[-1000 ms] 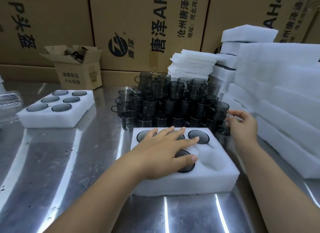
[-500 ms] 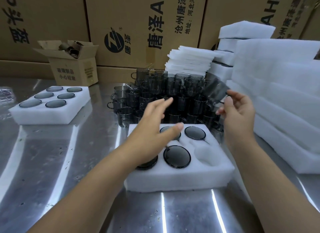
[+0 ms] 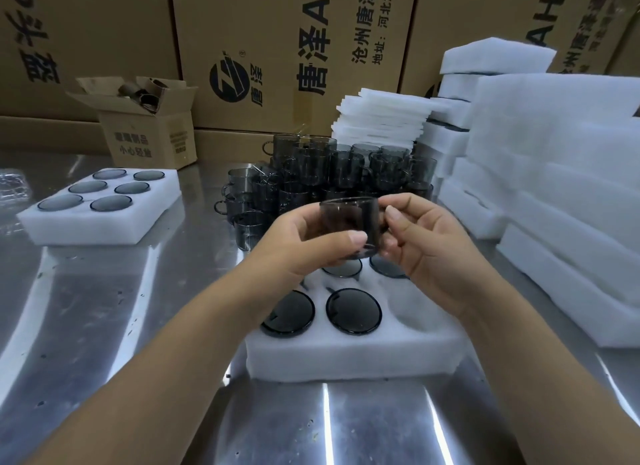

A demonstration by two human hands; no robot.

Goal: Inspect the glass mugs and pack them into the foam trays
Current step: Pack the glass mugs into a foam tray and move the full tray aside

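Both hands cradling smoked glass mug (image 3: 348, 227) above foam tray (image 3: 349, 355): left hand (image 3: 304, 243) wrapping wall, right hand (image 3: 420, 246) pinching handle side. Likely light, rigid, slick, breakable; safest holding body.

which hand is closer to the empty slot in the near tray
Right. The right hand is just above and behind the empty slot; the left hand is farther left, over the filled slots.

Smoky grey glass mug (image 3: 348, 227) was upright, held above near foam tray (image 3: 353, 355). Tray carried four visible inverted mugs; near-right pocket (image 3: 414, 307) was empty. Mug pile (image 3: 329, 177) stood behind. Full six-mug tray (image 3: 100, 218) lay far left.
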